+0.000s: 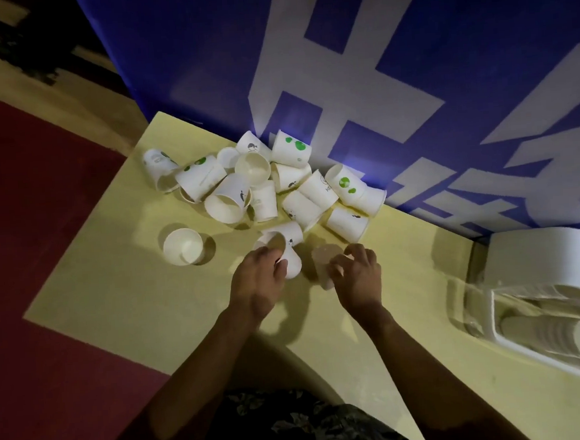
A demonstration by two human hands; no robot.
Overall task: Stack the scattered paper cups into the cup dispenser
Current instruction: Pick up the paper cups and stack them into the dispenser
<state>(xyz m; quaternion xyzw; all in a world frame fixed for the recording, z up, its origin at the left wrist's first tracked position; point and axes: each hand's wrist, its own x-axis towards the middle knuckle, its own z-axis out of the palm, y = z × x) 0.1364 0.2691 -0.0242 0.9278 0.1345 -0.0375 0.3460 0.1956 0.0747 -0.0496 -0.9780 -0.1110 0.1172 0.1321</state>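
Both hands on cups; dispenser well off right
Left hand grips cup, right hand pinches blurred cup; right nearer

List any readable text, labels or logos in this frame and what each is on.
"HE": partial print on one cup in the pile, the rest hidden.
Blue wall panel: large white strokes, cropped, not readable as a word.
Other cups: green dots and small dark pictograms only, any lettering too small and blurred to read.
Cup dispenser: no legible label.
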